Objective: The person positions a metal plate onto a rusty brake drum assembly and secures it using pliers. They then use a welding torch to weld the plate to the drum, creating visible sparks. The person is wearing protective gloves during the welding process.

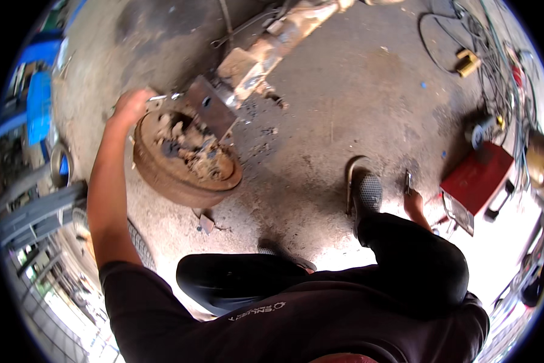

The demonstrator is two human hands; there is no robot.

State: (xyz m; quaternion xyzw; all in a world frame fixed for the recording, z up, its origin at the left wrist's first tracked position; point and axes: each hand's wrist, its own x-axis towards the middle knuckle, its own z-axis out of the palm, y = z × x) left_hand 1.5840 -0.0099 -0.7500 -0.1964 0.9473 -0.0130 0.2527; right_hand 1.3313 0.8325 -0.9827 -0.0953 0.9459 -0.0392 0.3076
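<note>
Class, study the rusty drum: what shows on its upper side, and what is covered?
On the drum, lumpy, dirty parts show. A flat plate hides part of its far edge; whether they touch is unclear. Its underside and whatever lies beneath are covered.

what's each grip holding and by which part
Left grip: a slim metal tool, by its left part. Right grip: another metal tool, by its near end.

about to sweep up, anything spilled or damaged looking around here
Yes: dark crumbs lie scattered on the floor right of the rusty drum, like spilled debris. The drum also looks heavily caked with grime, though I can't confirm damage.
</note>
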